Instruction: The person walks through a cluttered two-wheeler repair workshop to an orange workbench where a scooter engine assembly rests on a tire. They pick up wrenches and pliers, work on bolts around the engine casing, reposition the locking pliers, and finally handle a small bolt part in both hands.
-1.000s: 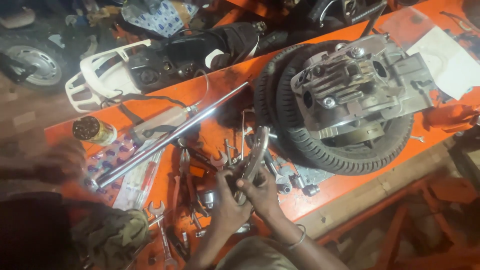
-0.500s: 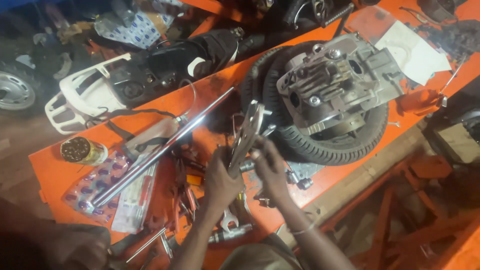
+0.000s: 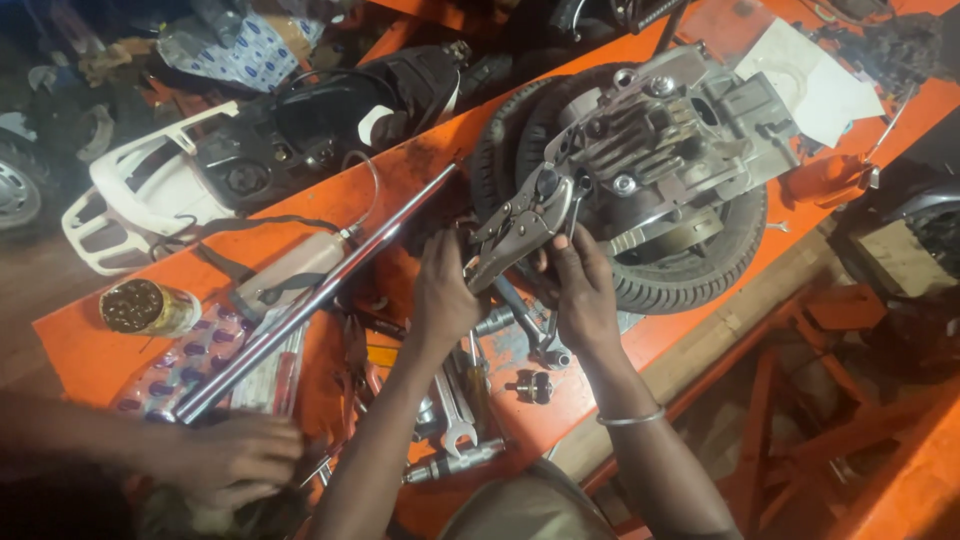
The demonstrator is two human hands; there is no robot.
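1. While both hands are lifting the grey metal locking pliers, the left hand is wrapping its fingers tight around the long handles, and the right hand is pinching its fingers on the handle end from the right side.
2. The pliers are pointing up and far, with the nose touching or just beside a dark bolt on the silver metal engine block.
3. The engine block is sitting on top of the round black rubber tyre, far and right on the orange metal workbench.
4. The nose could be slipping off the bolt if the grip is not square, and then the knuckles could be hitting the sharp fins.
5. Loose silver spanners and sockets are lying near the wrists, so an elbow could be knocking them off the bench.
6. Another person's hand is resting near and left, beside the long shiny steel tube, which could be rolling if it gets bumped.
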